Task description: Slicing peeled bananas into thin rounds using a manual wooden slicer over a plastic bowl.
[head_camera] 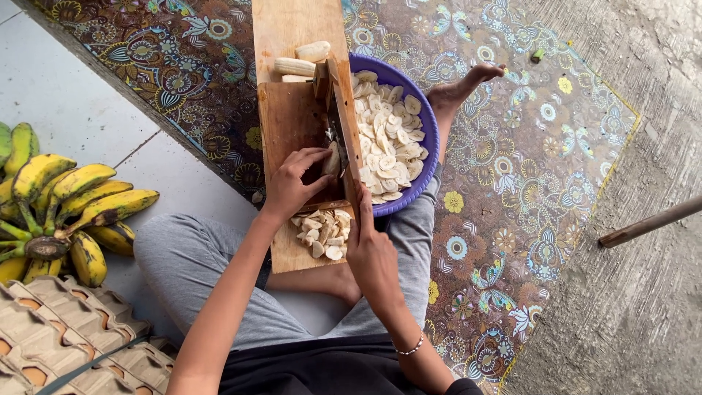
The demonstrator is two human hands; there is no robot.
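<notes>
Seen from above: a long wooden slicing board [292, 110] with a blade in the middle, lying across the lap of a person sitting on a flowery mat [526, 146]. Left hand [292, 183] on the board, fingers curled around a peeled banana piece [333, 159], pressing it against the blade. Right hand [371, 252] at the near right edge of the board, fingers closed around the wooden handle [349, 139] of the blade. Pile of thin banana slices [323, 232] on the near end of the board, between the two hands. Peeled bananas [296, 66] waiting on the far end of the board. Purple bowl [431, 132] full of slices, touching the right side of the board. Bunch of yellow-green bananas [66, 205] well to the left of the board, on the tile floor. Grey egg trays [66, 329] just near of that bunch. Wooden stick [651, 222] far to the right of the board.
</notes>
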